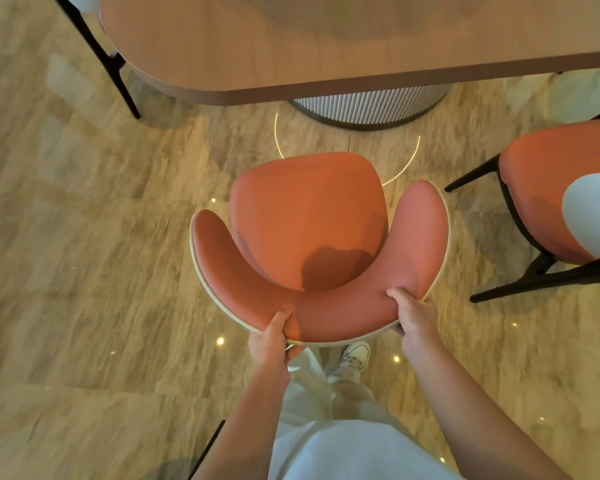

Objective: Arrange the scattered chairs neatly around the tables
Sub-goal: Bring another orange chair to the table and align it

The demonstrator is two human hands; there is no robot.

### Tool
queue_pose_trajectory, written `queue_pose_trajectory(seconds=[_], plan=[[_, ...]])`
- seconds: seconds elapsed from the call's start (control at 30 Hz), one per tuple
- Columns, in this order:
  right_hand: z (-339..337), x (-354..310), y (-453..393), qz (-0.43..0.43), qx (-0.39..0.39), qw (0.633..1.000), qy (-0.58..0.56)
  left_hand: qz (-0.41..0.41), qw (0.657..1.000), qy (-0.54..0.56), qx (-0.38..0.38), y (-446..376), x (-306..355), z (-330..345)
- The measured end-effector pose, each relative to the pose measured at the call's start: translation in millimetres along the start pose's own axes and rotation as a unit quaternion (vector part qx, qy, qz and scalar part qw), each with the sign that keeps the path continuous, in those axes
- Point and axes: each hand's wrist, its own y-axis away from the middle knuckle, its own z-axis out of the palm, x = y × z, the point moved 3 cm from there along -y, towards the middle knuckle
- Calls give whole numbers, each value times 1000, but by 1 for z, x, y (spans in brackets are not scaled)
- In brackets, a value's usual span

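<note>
Behind the table (pixel 326 46), left hand (pixel 269 336) and right hand (pixel 413 315) grip the chair (pixel 309 216) backrest

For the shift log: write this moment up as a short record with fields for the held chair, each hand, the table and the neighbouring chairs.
held chair: orange chair with curved backrest, seat facing the table, standing apart from it
left hand: left hand grips the backrest's rear rim, thumb on the orange padding
right hand: right hand grips the same rim further right
table: wooden table, rounded corner, on a ribbed round base
neighbours: second orange chair at right; black chair leg at upper left
floor: glossy stone-pattern floor
</note>
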Motion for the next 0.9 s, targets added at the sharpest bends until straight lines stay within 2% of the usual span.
queue_pose_trajectory(seconds=[0.53,0.9], plan=[[110,-39,-5,-14,18,998,-53,70,995,-60,-25,-56,141,19],[147,-72,-38,-6,22,998,-61,52,995,-59,-58,-90,178,58]])
